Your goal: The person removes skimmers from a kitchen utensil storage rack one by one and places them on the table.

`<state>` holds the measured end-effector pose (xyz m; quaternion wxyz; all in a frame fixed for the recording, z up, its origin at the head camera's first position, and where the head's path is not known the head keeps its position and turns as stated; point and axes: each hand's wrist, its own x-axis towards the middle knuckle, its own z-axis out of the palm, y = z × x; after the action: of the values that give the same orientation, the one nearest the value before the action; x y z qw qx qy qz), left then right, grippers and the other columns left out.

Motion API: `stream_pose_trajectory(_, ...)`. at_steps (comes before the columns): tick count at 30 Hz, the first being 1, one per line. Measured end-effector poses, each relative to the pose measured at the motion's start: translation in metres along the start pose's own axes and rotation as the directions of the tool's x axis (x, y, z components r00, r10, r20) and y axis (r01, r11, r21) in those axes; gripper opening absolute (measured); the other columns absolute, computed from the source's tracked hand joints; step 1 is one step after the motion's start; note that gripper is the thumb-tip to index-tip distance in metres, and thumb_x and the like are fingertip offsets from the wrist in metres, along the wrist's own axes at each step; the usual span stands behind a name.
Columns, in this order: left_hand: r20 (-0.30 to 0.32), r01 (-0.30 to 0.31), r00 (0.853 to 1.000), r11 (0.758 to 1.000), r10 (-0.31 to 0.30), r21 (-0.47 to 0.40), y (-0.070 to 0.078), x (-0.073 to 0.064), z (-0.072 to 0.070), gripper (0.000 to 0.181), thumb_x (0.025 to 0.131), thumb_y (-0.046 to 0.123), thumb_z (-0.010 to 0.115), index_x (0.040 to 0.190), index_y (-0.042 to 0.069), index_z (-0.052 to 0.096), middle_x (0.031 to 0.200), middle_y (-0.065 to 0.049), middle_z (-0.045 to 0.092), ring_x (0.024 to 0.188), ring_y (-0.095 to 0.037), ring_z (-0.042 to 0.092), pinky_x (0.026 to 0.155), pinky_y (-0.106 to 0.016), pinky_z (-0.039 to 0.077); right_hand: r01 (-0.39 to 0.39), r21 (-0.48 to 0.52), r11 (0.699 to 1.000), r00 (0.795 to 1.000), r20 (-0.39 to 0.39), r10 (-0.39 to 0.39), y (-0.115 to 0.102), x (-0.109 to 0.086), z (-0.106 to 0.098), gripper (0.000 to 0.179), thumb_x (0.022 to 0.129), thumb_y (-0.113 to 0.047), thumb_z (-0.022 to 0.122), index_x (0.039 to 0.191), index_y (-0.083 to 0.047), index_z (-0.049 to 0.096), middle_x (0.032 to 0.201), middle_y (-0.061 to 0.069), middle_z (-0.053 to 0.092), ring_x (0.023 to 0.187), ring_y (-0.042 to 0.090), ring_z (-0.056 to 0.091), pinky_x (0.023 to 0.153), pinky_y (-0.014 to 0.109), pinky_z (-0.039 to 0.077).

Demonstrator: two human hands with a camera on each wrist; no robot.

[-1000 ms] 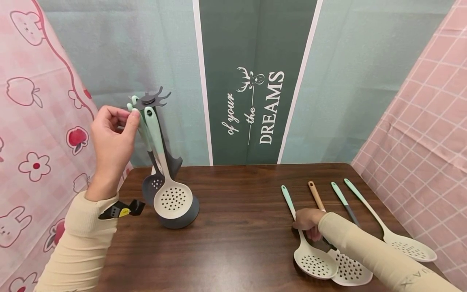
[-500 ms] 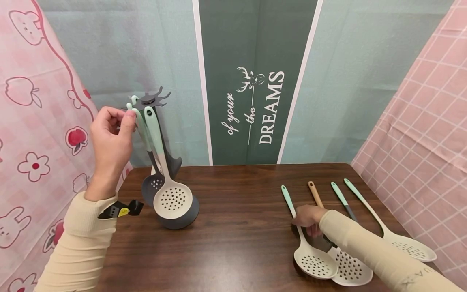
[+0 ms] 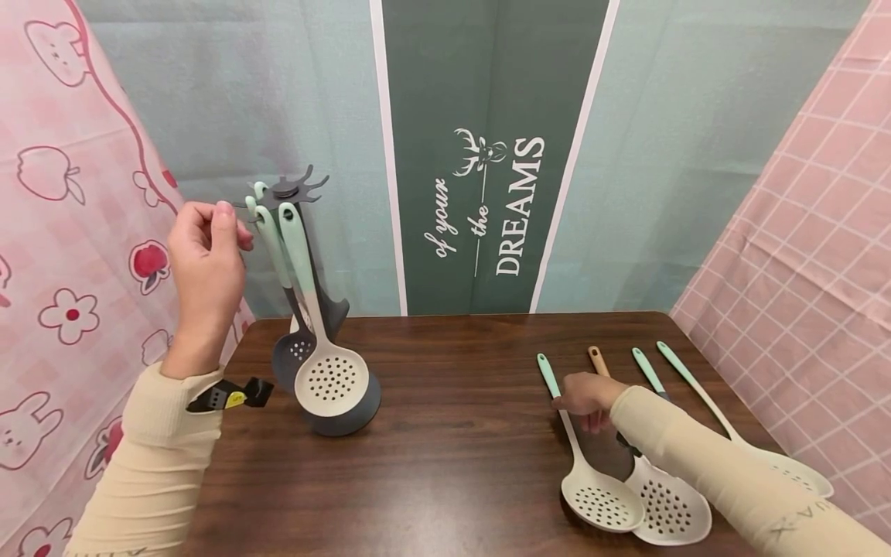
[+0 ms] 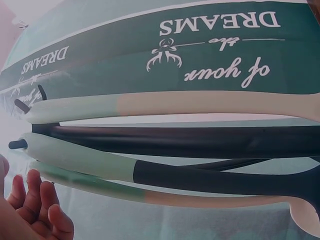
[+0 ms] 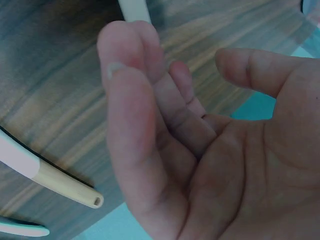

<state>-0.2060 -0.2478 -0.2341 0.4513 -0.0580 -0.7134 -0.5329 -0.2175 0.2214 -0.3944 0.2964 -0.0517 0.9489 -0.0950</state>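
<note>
In the head view my left hand [image 3: 209, 255] is just left of the utensil stand [image 3: 291, 189], fingers loosely bent and holding nothing. On its hooks hang a white skimmer [image 3: 332, 379] with a mint handle and a dark perforated ladle [image 3: 285, 360]; another mint-handled utensil [image 4: 90, 182] hangs behind them in the left wrist view. My right hand [image 3: 588, 394] is over the mint handle of another white skimmer [image 3: 602, 495] lying on the table. In the right wrist view, its thumb stands apart from the loosely bent fingers [image 5: 132, 110], with nothing gripped between them.
Right of that skimmer lie a white slotted turner [image 3: 668, 499], a tan handle [image 3: 597, 360], a mint-and-dark handle [image 3: 649, 370] and a long white slotted spoon [image 3: 696, 387], partly under my right sleeve [image 3: 731, 472]. Cloth curtains stand behind and beside the brown table [image 3: 452, 433].
My left hand has let go of the dark ladle's mint handle and drawn back left. The right hand has shifted slightly up along the skimmer's handle; the skimmer stays put.
</note>
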Motion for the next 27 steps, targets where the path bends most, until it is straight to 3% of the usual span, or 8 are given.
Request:
stream_pose_trajectory(8, 0.005, 0.043, 0.999, 0.999, -0.043, -0.013, 0.000, 0.002, 0.000, 0.007, 0.104, 0.022, 0.056, 0.098, 0.021, 0.056, 0.074, 0.007, 0.057, 0.067, -0.009, 0.057, 0.065, -0.022, 0.046, 0.084, 0.047, 0.995, 0.996, -0.042, -0.082, -0.010, -0.004, -0.020, 0.042, 0.106, -0.029, 0.054, 0.079, 0.000, 0.066, 0.062, 0.009, 0.066, 0.052, 0.017, 0.062, 0.051, 0.031, 0.054)
stream_pose_trajectory(11, 0.008, 0.063, 0.998, 0.998, -0.063, 0.010, 0.000, 0.003, 0.000, 0.009, 0.105, 0.022, 0.054, 0.100, 0.019, 0.061, 0.075, 0.008, 0.057, 0.067, -0.008, 0.057, 0.067, -0.022, 0.046, 0.123, 0.065, 0.990, 0.991, -0.066, -0.119, -0.014, -0.004, -0.034, 0.047, 0.106, -0.035, 0.052, 0.076, -0.002, 0.066, 0.060, 0.006, 0.064, 0.050, 0.014, 0.059, 0.049, 0.030, 0.052)
stream_pose_trajectory(15, 0.012, 0.080, 0.997, 0.996, -0.081, 0.039, -0.002, 0.004, 0.002, 0.016, 0.107, 0.024, 0.051, 0.103, 0.018, 0.065, 0.077, 0.009, 0.057, 0.069, -0.006, 0.057, 0.069, -0.023, 0.047, 0.172, 0.094, 0.981, 0.980, -0.114, -0.161, -0.018, -0.006, -0.054, 0.042, 0.106, -0.036, 0.052, 0.084, -0.003, 0.065, 0.060, 0.004, 0.062, 0.050, 0.014, 0.058, 0.050, 0.031, 0.052)
stream_pose_trajectory(20, 0.012, 0.077, 0.997, 0.996, -0.078, 0.042, -0.005, 0.005, 0.002, 0.018, 0.107, 0.023, 0.051, 0.108, 0.015, 0.067, 0.077, 0.009, 0.057, 0.069, -0.007, 0.057, 0.068, -0.023, 0.047, 0.200, 0.107, 0.974, 0.972, -0.147, -0.184, -0.026, -0.011, -0.073, 0.037, 0.106, -0.036, 0.053, 0.091, -0.003, 0.061, 0.065, 0.007, 0.063, 0.053, 0.016, 0.060, 0.052, 0.033, 0.054)
stream_pose_trajectory(27, 0.011, 0.031, 0.999, 0.999, -0.031, 0.032, -0.008, 0.005, 0.002, 0.022, 0.105, 0.019, 0.055, 0.114, 0.006, 0.070, 0.077, 0.008, 0.057, 0.069, -0.007, 0.056, 0.068, -0.020, 0.048, 0.230, 0.117, 0.966, 0.960, -0.190, -0.206, -0.040, -0.018, -0.090, 0.041, 0.106, -0.038, 0.052, 0.083, -0.004, 0.058, 0.066, 0.007, 0.062, 0.051, 0.016, 0.058, 0.048, 0.031, 0.049)
